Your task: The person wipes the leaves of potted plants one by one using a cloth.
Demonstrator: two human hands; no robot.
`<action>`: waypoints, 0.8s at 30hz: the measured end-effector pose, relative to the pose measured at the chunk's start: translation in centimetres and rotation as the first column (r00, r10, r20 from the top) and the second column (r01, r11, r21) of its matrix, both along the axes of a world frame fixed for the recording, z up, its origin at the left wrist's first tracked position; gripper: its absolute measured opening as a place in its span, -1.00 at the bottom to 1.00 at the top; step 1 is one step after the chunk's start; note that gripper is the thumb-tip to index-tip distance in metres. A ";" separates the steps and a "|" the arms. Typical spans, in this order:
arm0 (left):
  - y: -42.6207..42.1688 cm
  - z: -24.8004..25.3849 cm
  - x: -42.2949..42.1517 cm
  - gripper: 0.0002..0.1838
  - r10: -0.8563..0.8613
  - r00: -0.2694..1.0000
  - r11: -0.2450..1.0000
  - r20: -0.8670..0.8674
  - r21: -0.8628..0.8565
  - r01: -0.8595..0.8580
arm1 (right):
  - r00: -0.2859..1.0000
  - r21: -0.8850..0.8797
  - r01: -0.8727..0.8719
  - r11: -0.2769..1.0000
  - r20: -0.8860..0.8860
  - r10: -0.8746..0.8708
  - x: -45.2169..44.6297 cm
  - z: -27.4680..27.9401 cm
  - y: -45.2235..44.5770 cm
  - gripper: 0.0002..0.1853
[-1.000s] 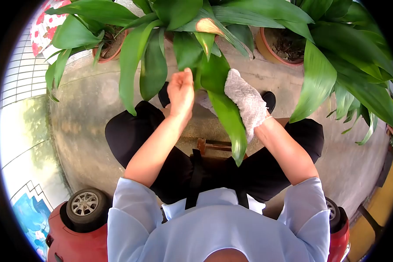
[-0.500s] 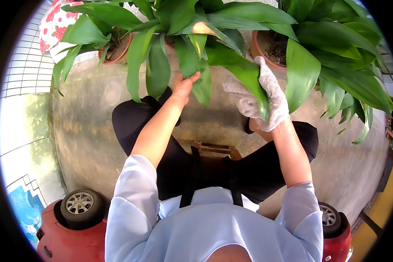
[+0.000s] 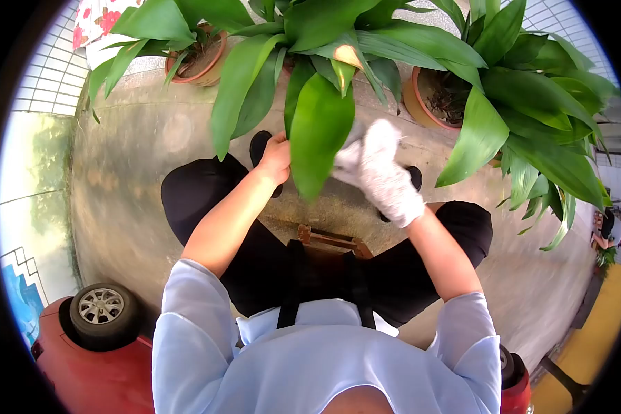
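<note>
A broad green leaf (image 3: pixel 320 134) hangs from the potted plant in the middle. My bare left hand (image 3: pixel 276 159) is closed at its left edge, fingertips partly hidden behind the leaf. On my right hand (image 3: pixel 386 169) is a fluffy whitish-grey glove (image 3: pixel 391 190), smeared by motion, just right of the leaf. Part of the glove reaches toward the leaf's right edge; whether they touch I cannot tell, and the fingers inside are hidden. Another long leaf (image 3: pixel 245 90) droops left of the broad one.
Potted plants stand along the top, in a left pot (image 3: pixel 199 62) and a right pot (image 3: pixel 424 107). Between my knees is a small wooden stool (image 3: pixel 331 241). A red car (image 3: pixel 93 372) is at lower left. At the far right another person (image 3: pixel 608 228) shows small.
The broad leaf has come out of my gloved right hand and swung left. My right hand has moved left and is blurred. My left hand has dropped lower, partly behind the leaf.
</note>
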State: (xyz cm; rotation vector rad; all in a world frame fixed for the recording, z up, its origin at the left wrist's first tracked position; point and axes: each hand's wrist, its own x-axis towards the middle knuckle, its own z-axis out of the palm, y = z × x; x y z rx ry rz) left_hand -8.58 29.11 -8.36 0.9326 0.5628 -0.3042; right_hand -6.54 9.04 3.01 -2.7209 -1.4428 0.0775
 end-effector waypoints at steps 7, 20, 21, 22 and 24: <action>3.5 -1.3 -1.6 -0.75 0.169 0.985 0.968 -0.039 -0.183 -0.174 | 0.958 -0.080 -0.195 0.978 0.199 0.207 -2.8 -2.7 4.8 -0.63; 4.1 -0.1 -2.3 -0.84 0.106 0.993 0.983 -0.044 0.157 -0.098 | 0.968 0.146 -0.091 0.985 -0.220 0.122 5.9 -13.4 16.0 -0.69; 3.9 0.7 -2.3 -0.86 0.145 0.989 0.984 -0.039 0.112 -0.140 | 0.948 -0.223 -0.102 0.969 -0.317 0.027 7.6 -13.0 16.8 -0.64; 3.8 0.1 -2.1 -0.86 0.157 0.984 0.982 -0.080 0.117 -0.147 | 0.925 -0.263 -0.175 0.949 -0.373 0.068 8.8 -13.2 17.5 -0.61; 3.8 -0.1 -2.0 -0.85 0.139 0.983 0.988 -0.117 0.087 -0.129 | 0.881 -0.301 -0.284 0.910 -0.456 0.124 10.9 -13.8 18.7 -0.57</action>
